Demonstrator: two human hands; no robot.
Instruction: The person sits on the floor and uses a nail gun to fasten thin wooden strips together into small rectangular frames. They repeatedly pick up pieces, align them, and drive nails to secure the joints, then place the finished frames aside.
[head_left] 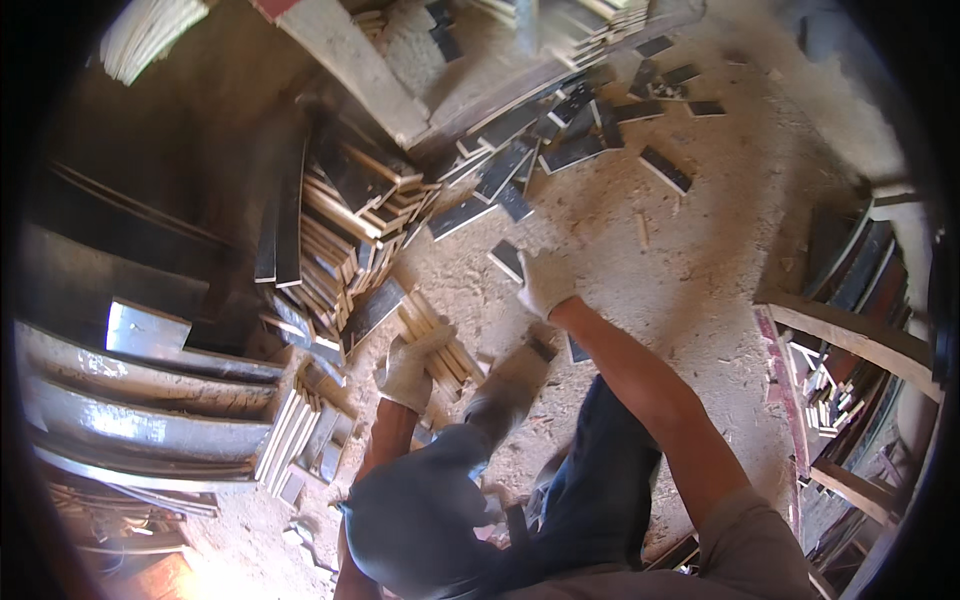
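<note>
A black board (507,261) is pinched by the right hand (546,283); steady moving seems needed next. The left hand's (408,372) grip is unclear.

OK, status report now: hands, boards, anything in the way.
Right hand gripping a dark board. Left hand at a pale-edged board stack. Loose dark boards scattered ahead.

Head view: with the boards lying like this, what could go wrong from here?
The uneven board pile beyond the left hand has ends jutting out, so it might slip if bumped. The dark board in the right hand seems held near one end, so it could twist or drop. The scattered boards on the floor may be a tripping hazard.
</note>
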